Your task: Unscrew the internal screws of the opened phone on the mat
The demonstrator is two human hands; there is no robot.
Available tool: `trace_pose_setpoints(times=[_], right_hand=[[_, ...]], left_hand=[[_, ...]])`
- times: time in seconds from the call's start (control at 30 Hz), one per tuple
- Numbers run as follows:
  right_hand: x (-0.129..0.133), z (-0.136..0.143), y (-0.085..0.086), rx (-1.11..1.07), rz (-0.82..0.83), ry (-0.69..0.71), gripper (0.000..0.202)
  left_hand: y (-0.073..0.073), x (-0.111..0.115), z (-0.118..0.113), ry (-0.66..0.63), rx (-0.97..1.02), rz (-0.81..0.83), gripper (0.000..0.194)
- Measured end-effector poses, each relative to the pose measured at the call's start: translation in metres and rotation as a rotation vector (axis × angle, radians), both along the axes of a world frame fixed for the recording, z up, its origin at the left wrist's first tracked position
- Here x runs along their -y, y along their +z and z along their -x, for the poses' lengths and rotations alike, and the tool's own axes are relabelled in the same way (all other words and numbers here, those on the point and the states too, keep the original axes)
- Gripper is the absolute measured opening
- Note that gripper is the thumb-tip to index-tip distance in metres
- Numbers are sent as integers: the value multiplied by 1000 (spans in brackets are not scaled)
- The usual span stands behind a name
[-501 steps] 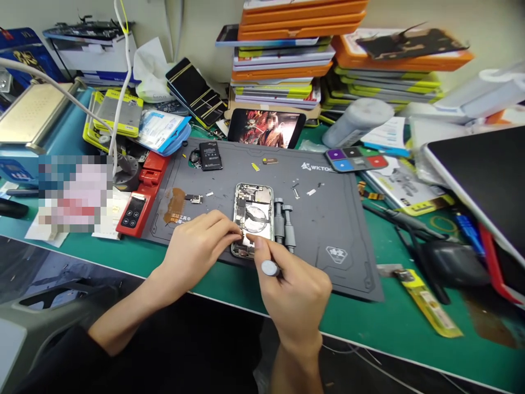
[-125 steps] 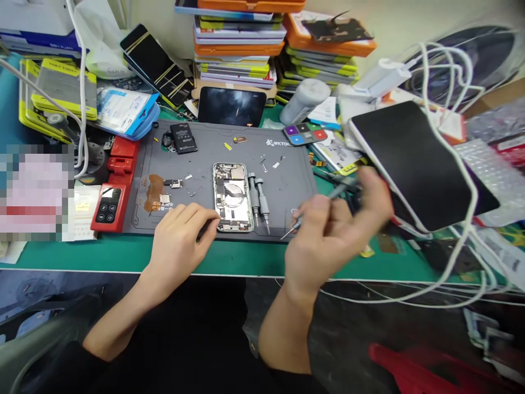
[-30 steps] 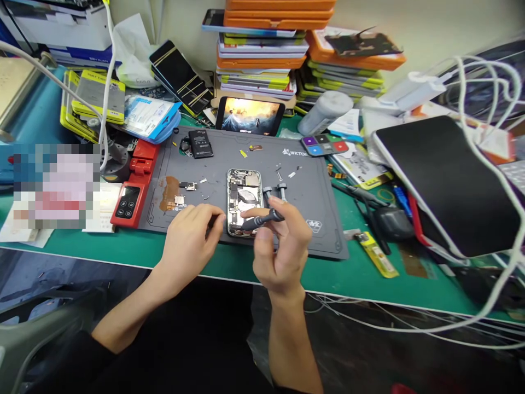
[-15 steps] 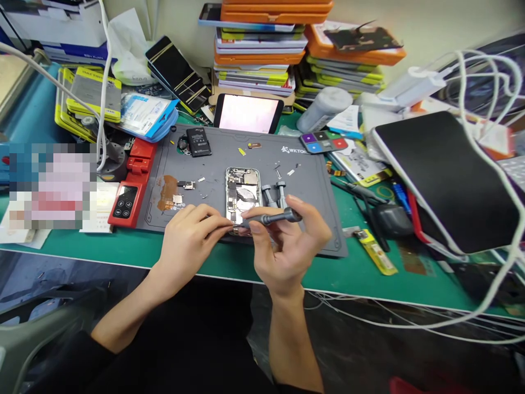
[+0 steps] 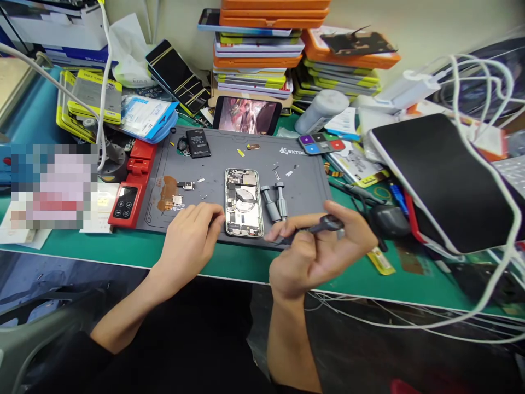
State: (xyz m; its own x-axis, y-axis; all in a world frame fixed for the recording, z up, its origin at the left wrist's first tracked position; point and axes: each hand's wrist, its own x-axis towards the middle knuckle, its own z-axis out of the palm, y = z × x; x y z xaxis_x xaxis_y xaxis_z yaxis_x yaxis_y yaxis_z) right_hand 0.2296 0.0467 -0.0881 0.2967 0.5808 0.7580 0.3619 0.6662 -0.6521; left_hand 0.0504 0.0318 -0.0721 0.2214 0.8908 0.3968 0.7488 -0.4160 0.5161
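Observation:
An opened phone (image 5: 245, 203) lies on the grey work mat (image 5: 213, 164), its inner parts bare. Just off its left edge is my left hand (image 5: 193, 232), fingers curled together; whether anything is pinched in them is hidden. My right hand (image 5: 322, 257) is closed around a dark grey screwdriver (image 5: 324, 223), right of the phone and clear of it. Two more grey screwdrivers (image 5: 280, 200) stand side by side between the phone and that hand. Small screws and metal bits (image 5: 276, 172) lie behind them.
A black battery (image 5: 198, 143) and a brown flex piece (image 5: 167, 192) lie on the mat. Behind it a propped phone (image 5: 247, 115) shows a picture. A red device (image 5: 126, 202) stands left, a large dark tablet (image 5: 447, 180) with white cables right. Box stacks (image 5: 258, 48) rise behind.
My right hand has moved right with the screwdriver, off the phone's lower end. My left hand has drawn slightly left from the phone. The propped screen's picture has changed.

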Motion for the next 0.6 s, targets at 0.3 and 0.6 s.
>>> trace_pose_setpoints(times=[0.3,0.6], right_hand=[[6,2,2,713,152,-162,12],[7,-2,2,879,195,-77,13]], left_hand=[[0,2,1,34,134,92,13],[-1,2,0,28,123,98,13]])
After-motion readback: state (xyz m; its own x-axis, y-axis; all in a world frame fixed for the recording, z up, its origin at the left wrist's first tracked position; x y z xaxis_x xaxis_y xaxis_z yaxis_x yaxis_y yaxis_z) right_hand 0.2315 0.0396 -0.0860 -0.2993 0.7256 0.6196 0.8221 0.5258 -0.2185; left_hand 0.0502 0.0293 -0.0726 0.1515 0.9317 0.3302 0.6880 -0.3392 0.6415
